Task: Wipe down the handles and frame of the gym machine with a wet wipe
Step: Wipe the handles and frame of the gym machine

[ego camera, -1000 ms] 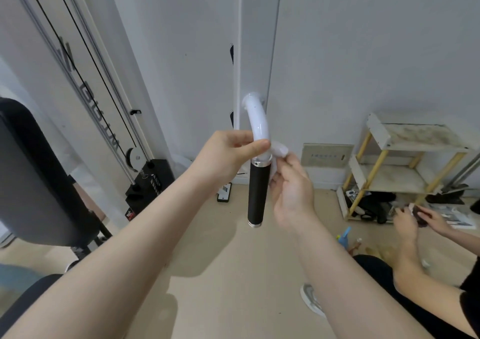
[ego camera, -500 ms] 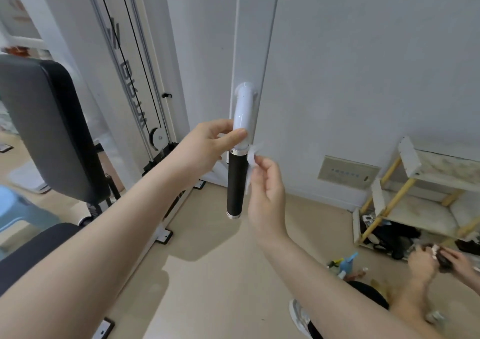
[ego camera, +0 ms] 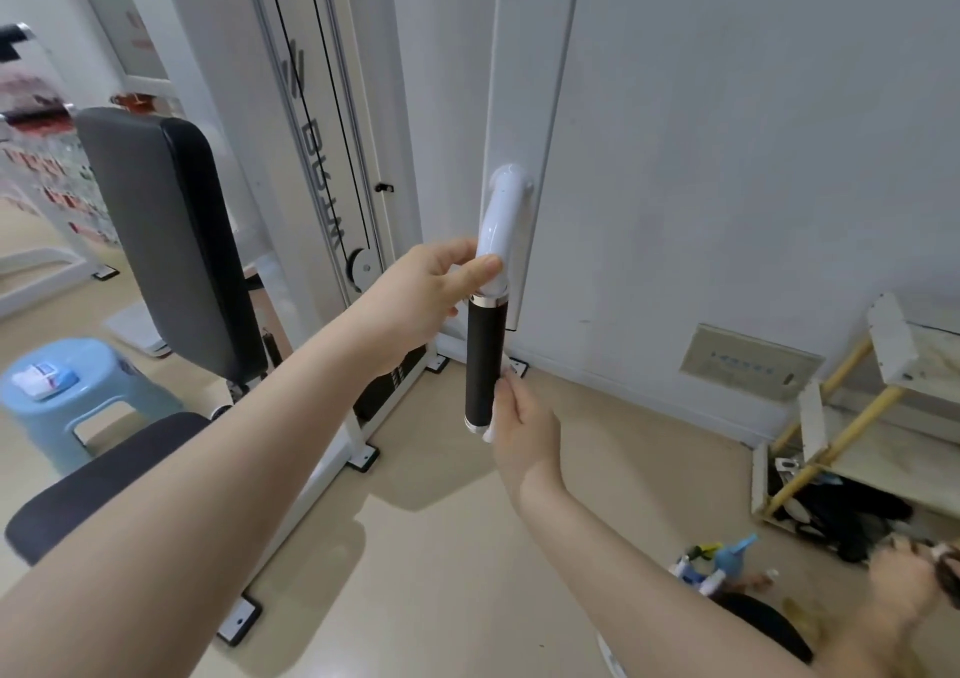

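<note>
A handle hangs from the white upright of the gym machine frame (ego camera: pixel 530 79): a curved white tube (ego camera: pixel 501 220) ending in a black grip (ego camera: pixel 485 360) with chrome rings. My left hand (ego camera: pixel 431 292) grips the white tube just above the upper chrome ring, thumb across its front. My right hand (ego camera: pixel 522 428) wraps around the lower part of the black grip from behind, holding a white wet wipe (ego camera: pixel 491 430) against it; only a small edge of the wipe shows below the grip.
The machine's black backrest (ego camera: pixel 161 240) and seat (ego camera: pixel 98 480) are at left, with its cable column (ego camera: pixel 317 121) behind. A blue stool (ego camera: pixel 78 402) carries a wipe pack (ego camera: pixel 44 378). Another person's hands (ego camera: pixel 909 589), spray bottles (ego camera: pixel 722 563) and a wooden shelf (ego camera: pixel 852 417) are at right.
My right hand with the wipe has slid down from the top of the black grip to its lower end. The view has shifted left; my left hand keeps its hold on the tube.
</note>
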### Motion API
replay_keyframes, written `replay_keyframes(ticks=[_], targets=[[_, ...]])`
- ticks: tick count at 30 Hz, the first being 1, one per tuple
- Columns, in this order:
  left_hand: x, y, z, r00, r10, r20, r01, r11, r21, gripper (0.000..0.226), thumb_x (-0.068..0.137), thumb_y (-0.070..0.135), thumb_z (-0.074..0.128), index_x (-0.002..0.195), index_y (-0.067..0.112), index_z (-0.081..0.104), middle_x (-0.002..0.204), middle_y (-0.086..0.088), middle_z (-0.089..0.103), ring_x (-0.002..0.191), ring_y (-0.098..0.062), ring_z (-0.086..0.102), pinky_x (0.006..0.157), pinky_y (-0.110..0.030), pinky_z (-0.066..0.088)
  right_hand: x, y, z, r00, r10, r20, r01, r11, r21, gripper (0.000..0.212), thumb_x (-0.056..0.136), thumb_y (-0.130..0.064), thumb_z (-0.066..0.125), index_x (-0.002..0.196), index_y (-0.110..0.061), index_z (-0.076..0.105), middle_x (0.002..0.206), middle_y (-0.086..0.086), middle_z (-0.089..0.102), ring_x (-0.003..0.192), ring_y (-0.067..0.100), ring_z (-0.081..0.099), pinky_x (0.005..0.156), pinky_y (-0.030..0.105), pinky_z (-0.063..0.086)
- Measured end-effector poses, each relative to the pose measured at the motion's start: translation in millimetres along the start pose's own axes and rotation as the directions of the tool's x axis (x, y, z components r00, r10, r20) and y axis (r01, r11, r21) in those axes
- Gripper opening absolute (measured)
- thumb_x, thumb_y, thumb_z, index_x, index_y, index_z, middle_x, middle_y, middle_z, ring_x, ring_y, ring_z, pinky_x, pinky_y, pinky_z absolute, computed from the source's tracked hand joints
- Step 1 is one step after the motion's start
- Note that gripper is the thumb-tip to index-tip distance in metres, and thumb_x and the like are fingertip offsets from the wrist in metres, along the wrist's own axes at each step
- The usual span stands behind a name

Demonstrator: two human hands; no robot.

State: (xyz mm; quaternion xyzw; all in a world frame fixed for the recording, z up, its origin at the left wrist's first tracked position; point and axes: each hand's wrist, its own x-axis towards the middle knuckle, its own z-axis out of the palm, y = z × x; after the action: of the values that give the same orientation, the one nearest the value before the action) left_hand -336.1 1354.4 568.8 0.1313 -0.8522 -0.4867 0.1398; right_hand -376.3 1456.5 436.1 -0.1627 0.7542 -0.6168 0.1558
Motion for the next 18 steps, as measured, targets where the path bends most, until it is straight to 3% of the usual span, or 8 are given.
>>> replay_keyframes(ticks=[3, 5, 7, 10, 12, 15, 16, 18], targets=[[-1, -1, 1, 0.999, 0.02, -0.031, -0.02, 1.0, -0.002, 0.021, 0.096, 0.033, 0.044, 0.104, 0.024, 0.061, 0.093, 0.006, 0.064, 0.086, -0.005, 0.056, 0.083, -0.025, 0.041, 7, -12, -2, 0.989, 0.128, 0.075, -0.131, 0.991, 0.03, 0.027, 0.096, -0.017, 0.035, 0.091, -0.015, 0.062, 0.068, -0.002, 0.056, 0.062, 0.016, 0.051, 0.052, 0.017, 0.037], [-1, -2, 1, 0.999, 0.024, -0.036, -0.024, 1.0, -0.005, 0.019, 0.096, 0.033, 0.044, 0.104, 0.025, 0.061, 0.093, 0.008, 0.063, 0.084, -0.003, 0.055, 0.083, -0.023, 0.041, 10, -28, -6, 0.999, -0.026, 0.035, 0.024, 0.998, 0.057, 0.031, 0.096, -0.012, 0.036, 0.102, -0.026, 0.063, 0.074, -0.005, 0.059, 0.063, 0.005, 0.054, 0.054, 0.013, 0.041], [-1, -3, 1, 0.999, 0.016, -0.042, -0.016, 1.0, 0.001, 0.019, 0.096, 0.033, 0.045, 0.104, 0.026, 0.06, 0.093, 0.008, 0.063, 0.085, -0.003, 0.055, 0.083, -0.023, 0.041, 7, -27, -10, 0.991, -0.131, 0.032, 0.131, 0.991, 0.02, 0.036, 0.094, -0.006, 0.035, 0.11, -0.024, 0.062, 0.079, -0.002, 0.06, 0.062, -0.001, 0.053, 0.054, 0.009, 0.041], [-1, -3, 0, 0.999, 0.04, -0.033, -0.04, 0.999, 0.015, 0.02, 0.096, 0.033, 0.045, 0.106, 0.025, 0.061, 0.094, 0.009, 0.064, 0.085, -0.001, 0.056, 0.084, -0.021, 0.041, 1, -10, -8, 0.988, 0.027, 0.15, 0.002, 0.982, -0.189, 0.026, 0.092, -0.007, 0.041, 0.107, -0.014, 0.061, 0.086, 0.002, 0.061, 0.082, 0.018, 0.054, 0.065, 0.023, 0.039], [3, -4, 0, 0.999, 0.041, -0.015, -0.041, 0.999, 0.034, 0.02, 0.096, 0.032, 0.045, 0.105, 0.024, 0.061, 0.092, 0.01, 0.064, 0.081, 0.004, 0.056, 0.08, -0.015, 0.042, 0, -7, -8, 0.982, 0.084, 0.167, -0.048, 0.976, -0.21, 0.023, 0.088, -0.005, 0.045, 0.105, -0.012, 0.059, 0.084, 0.001, 0.059, 0.077, 0.016, 0.053, 0.064, 0.021, 0.039], [9, -8, 4, 1.0, 0.01, -0.006, -0.01, 0.998, 0.062, 0.019, 0.095, 0.038, 0.047, 0.098, 0.025, 0.061, 0.085, 0.009, 0.066, 0.077, 0.002, 0.059, 0.078, -0.017, 0.047, -1, -13, -15, 0.993, -0.023, 0.115, 0.037, 0.992, -0.12, 0.021, 0.087, 0.002, 0.044, 0.096, -0.01, 0.058, 0.07, -0.003, 0.058, 0.05, -0.003, 0.049, 0.045, 0.004, 0.032], [10, -8, 6, 1.0, 0.01, -0.006, -0.009, 0.997, 0.072, 0.024, 0.094, 0.041, 0.048, 0.098, 0.023, 0.062, 0.086, 0.004, 0.067, 0.079, -0.006, 0.06, 0.077, -0.025, 0.048, -3, -16, -18, 0.992, -0.059, 0.115, 0.071, 0.992, -0.103, 0.02, 0.089, 0.002, 0.043, 0.098, -0.009, 0.058, 0.071, -0.003, 0.06, 0.049, -0.004, 0.05, 0.044, 0.004, 0.033], [10, -5, 7, 1.0, 0.012, -0.002, -0.012, 0.999, 0.051, 0.027, 0.095, 0.035, 0.047, 0.105, 0.016, 0.062, 0.091, 0.002, 0.065, 0.08, -0.011, 0.057, 0.073, -0.02, 0.047, -10, -23, -22, 0.982, -0.16, 0.098, 0.169, 0.981, -0.096, 0.019, 0.093, -0.004, 0.043, 0.101, -0.01, 0.059, 0.08, -0.003, 0.068, 0.063, 0.001, 0.056, 0.051, 0.004, 0.037]])
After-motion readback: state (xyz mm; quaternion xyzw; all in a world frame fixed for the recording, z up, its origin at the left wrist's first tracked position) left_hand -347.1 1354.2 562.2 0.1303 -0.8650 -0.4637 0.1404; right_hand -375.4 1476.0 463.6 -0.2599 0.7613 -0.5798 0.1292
